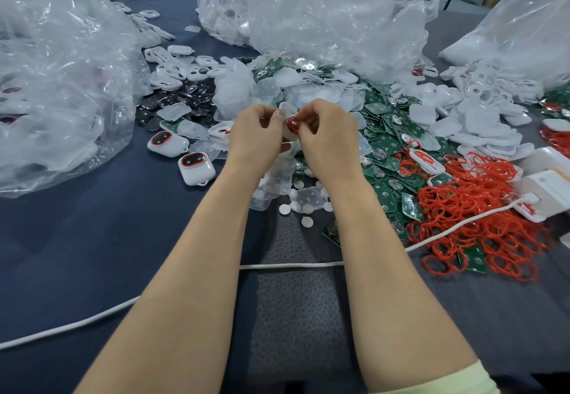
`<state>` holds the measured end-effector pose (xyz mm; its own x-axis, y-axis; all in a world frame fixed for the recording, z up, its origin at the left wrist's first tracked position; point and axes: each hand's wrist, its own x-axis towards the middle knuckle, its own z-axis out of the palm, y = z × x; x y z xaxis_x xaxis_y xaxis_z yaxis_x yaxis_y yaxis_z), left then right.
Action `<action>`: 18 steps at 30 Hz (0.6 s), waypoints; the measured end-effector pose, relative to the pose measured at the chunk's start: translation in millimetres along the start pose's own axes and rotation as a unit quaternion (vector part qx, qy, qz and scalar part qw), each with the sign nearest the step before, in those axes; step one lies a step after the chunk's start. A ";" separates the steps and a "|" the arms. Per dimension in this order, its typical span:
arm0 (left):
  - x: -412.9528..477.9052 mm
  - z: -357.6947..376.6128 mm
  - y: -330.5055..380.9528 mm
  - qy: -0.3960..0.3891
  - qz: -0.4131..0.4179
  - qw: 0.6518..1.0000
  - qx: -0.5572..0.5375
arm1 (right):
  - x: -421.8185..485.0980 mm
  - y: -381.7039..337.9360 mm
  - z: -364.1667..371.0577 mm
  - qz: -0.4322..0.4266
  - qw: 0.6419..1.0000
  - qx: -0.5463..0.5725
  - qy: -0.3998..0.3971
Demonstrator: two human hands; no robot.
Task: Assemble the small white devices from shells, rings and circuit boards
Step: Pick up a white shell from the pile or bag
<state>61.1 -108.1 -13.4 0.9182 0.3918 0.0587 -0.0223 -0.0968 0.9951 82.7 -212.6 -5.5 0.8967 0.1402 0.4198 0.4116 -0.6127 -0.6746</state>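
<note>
The bench, covered in dark blue cloth, fills the view. Three big clear plastic bags stand on it: one at the left, one at the far middle and one at the far right.

A wide heap of green circuit boards spreads from the middle bag toward the right. A tangle of red rings lies on the near right edge of that heap. White shells are piled beyond the rings, under the right bag. Frosted clear covers lie heaped in the middle, and dark round discs sit just left of them.

A white cable runs across the bench under both forearms, toward white boxes at the right edge. Two finished devices, white with dark red-rimmed faces, lie near the left bag.

Both hands are raised together above the middle of the bench, over the clear covers. The left hand has its fingers curled and pinches the pale edge of a small shell. The right hand, fingers also curled, pinches the same shell at its red ring. The two hands almost touch around it.
</note>
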 end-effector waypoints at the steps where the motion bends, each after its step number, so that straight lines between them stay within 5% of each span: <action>1: -0.7 0.2 0.3 -0.001 0.004 1.000 0.004 | 0.3 0.3 -0.3 0.001 1.000 -0.003 -0.002; 18: -1.0 -1.3 -0.2 -0.005 0.000 0.999 0.048 | 0.5 3.7 -3.1 0.009 0.999 -0.014 -0.030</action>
<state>59.7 -107.3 -13.6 0.9220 0.3829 0.0568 0.0160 -0.1842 0.9828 84.2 -217.2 -5.9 0.9125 0.1743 0.3702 0.3912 -0.6368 -0.6644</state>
